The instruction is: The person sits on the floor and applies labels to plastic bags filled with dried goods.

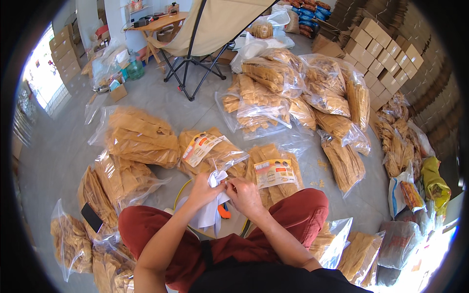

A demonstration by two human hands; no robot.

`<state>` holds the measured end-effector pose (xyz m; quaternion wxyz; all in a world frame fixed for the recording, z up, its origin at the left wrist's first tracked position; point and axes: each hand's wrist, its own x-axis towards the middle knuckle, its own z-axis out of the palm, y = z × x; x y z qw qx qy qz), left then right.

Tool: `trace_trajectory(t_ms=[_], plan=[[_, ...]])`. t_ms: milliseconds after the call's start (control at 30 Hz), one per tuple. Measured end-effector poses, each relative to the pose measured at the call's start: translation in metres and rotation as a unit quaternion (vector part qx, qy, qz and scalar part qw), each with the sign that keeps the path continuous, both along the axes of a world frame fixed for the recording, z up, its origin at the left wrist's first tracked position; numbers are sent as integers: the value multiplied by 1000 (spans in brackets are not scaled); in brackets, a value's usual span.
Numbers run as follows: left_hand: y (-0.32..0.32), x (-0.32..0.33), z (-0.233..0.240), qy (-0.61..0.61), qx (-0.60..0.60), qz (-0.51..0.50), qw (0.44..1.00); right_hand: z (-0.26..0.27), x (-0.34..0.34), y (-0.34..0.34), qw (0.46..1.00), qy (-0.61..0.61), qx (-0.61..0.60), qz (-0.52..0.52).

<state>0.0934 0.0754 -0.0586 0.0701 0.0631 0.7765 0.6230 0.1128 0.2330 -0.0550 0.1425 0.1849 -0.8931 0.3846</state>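
Note:
Crumpled white sheets, apparently paper [206,217], hang from my left hand [205,192], which grips them near the top. My right hand [244,193] meets it at the fingertips, with thumb and forefinger pinched at the sheets' edge; what exactly lies between them is partly hidden. Below the hands is a round surface with a yellow rim [179,193], between my knees. An orange object [224,211] with a dark part rests there, partly covered by the paper. Just ahead lie two clear bags of dried tan sheets, one at left [190,137] and one at right [274,152], both with printed labels.
More filled bags lie at left [143,137] and in a heap ahead [271,88]. A dark phone [91,217] rests on a bag by my left knee. A folding chair [190,58] stands ahead, a wooden table [157,22] beyond. Cardboard boxes [381,55] are stacked at right.

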Motion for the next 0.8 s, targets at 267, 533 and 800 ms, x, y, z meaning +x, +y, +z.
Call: trace_trajectory(t_ms=[267,533,800], plan=[[-23,-1,43,-146,270,-43,951,19,-37,44,880,-394,-265,22],[-52,-4,65,-197,325,53,923,12,-109,96,819,-524,-227,57],[-59,-26,68,-229,288,183,912,-101,-226,153,883,-423,-204,-6]])
